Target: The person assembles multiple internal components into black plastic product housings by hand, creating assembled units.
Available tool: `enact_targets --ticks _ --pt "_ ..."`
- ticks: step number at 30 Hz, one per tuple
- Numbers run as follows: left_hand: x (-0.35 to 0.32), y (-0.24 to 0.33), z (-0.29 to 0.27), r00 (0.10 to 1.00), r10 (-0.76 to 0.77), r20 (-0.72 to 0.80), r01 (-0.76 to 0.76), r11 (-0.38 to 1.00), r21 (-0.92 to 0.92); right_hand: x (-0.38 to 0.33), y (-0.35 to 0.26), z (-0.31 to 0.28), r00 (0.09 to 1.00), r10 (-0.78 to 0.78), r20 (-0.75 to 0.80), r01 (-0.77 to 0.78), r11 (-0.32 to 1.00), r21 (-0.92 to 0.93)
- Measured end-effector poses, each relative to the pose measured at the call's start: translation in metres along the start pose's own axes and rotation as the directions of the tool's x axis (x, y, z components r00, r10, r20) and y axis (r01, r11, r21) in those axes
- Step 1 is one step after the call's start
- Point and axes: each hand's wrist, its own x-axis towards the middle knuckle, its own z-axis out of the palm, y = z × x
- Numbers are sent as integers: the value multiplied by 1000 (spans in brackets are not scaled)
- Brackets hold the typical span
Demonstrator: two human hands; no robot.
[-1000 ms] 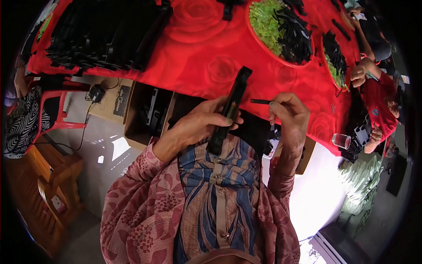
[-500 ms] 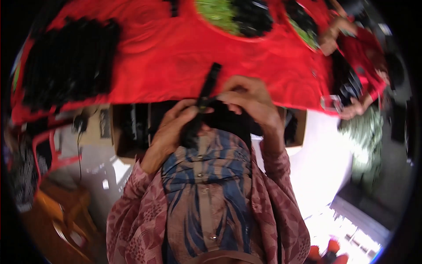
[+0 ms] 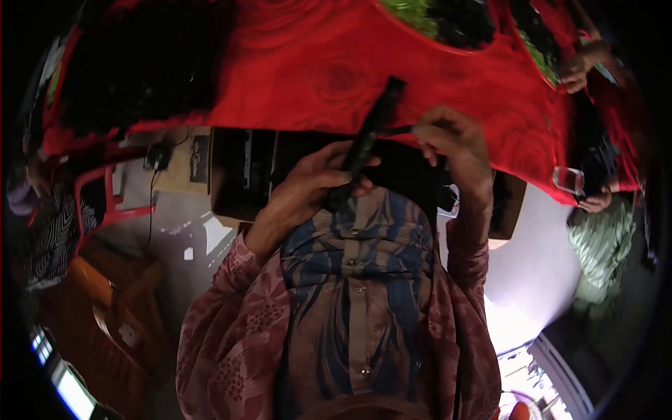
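Note:
My left hand (image 3: 315, 175) is closed around a long, narrow black stick-like object (image 3: 378, 112), which tilts up and to the right in front of my body. Its exact kind cannot be made out. From its middle a thin dark strip (image 3: 397, 130) runs sideways to my right hand (image 3: 456, 147), whose thumb and fingertips pinch the strip's end. On the red cloth (image 3: 301, 77) to the left lies a big dark pile (image 3: 147, 66), too dark to tell apart into pieces.
At the far side stands a round red-rimmed tray (image 3: 448, 46) of green and black pieces, with another (image 3: 535, 59) beyond it. A co-worker's hand (image 3: 577, 70) is at the right. Below the table edge are an open cardboard box (image 3: 222, 210) and a red plastic stool (image 3: 112, 189).
The whole view has shifted, so the table appears farther up and right. My right hand has drawn away from the black object, and the thin strip now spans the gap.

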Motion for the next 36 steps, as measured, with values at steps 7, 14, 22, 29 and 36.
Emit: enact_targets --ticks 7,14,22,29,36 --pt "-11 6 -8 999 -2 -38 3 1000 31 10 -34 26 983 125 133 -97 975 -202" --pt "-4 4 -8 989 12 -148 20 977 211 24 -35 40 969 87 230 48 849 -526" --pt "-1 -1 -11 988 42 -149 -8 975 221 36 -34 46 942 216 258 -8 781 -624" --pt "-1 -1 -9 985 45 -165 -4 971 238 37 -27 49 950 207 235 12 726 -688" --pt "-1 1 -9 985 31 -169 12 970 245 32 -20 52 965 26 262 161 727 -667"
